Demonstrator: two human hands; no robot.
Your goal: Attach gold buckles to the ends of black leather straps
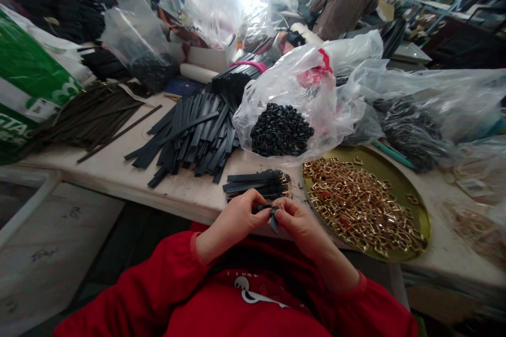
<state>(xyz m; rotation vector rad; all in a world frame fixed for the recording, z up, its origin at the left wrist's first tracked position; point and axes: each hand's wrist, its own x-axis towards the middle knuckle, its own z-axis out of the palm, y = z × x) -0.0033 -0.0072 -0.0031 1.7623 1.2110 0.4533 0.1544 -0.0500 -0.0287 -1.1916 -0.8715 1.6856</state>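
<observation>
Close to the table's front edge, both my hands meet on one dark strap (274, 224), whose end hangs below the fingers. My left hand (241, 216) pinches it from the left. My right hand (296, 219) pinches it from the other side, with a bit of gold metal at the fingertips. Just beyond lies a small stack of finished-looking straps (253, 181) with gold buckles at their right ends. To the right, a round gold tray (425, 216) holds a heap of gold buckles (363, 205). Ahead, a clear plastic bag (284, 73) lies open around many small black loops (280, 130).
A large pile of black straps (193, 126) lies left of the bag, with brown strips (95, 116) farther left. A teal tool (393, 155) rests behind the tray. More plastic bags (419, 116) crowd the right. A person (348, 2) stands in the background.
</observation>
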